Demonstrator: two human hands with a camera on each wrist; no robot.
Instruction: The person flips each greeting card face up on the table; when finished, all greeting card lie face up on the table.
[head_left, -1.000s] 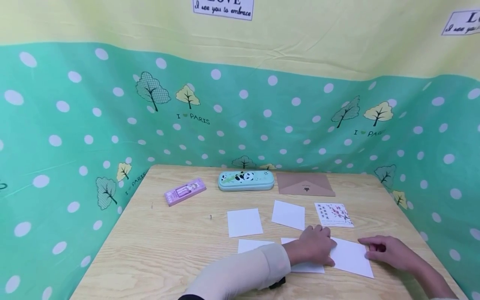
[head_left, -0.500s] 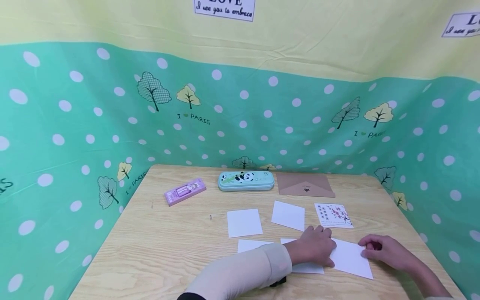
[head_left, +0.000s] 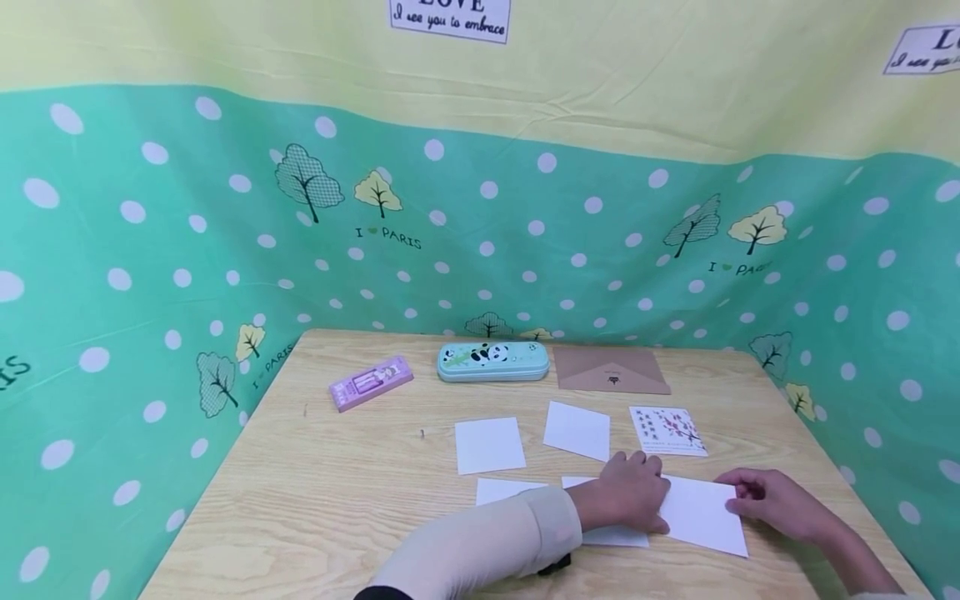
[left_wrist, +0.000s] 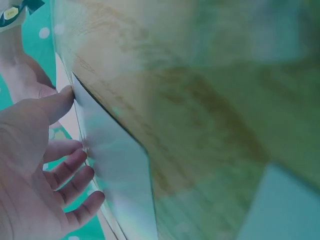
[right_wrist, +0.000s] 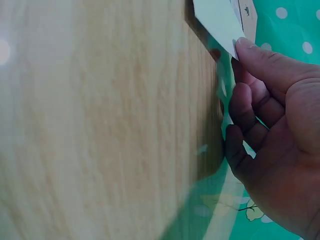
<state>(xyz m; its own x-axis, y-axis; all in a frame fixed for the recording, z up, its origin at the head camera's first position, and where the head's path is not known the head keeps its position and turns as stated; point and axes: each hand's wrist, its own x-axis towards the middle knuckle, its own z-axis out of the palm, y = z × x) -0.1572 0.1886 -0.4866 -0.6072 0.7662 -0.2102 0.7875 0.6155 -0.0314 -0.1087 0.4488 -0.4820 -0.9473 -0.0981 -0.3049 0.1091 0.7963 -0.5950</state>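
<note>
My right hand (head_left: 780, 504) pinches the right edge of a blank white card (head_left: 701, 517) between thumb and index finger. In the right wrist view the pinched card (right_wrist: 216, 20) has its near corner raised off the table, with the other fingers loosely curled below. My left hand (head_left: 628, 492) rests across that card's left side and a second white card (head_left: 615, 535) beside it. Its thumb (left_wrist: 60, 104) and spread fingers touch down at the edge of a card (left_wrist: 117, 160) in the left wrist view. The left sleeve partly covers a third white card (head_left: 510, 490).
Farther back lie two white cards, a left one (head_left: 490, 446) and a right one (head_left: 577, 430), then a printed blossom card (head_left: 667, 431). A brown envelope (head_left: 611, 369), a panda pencil case (head_left: 492, 362) and a purple box (head_left: 371, 383) line the back. Polka-dot cloth (head_left: 150, 275) surrounds the table.
The right hand's thumb and fingers shift slightly at the card's right edge, and that edge now looks a little raised. The left hand stays in place.
</note>
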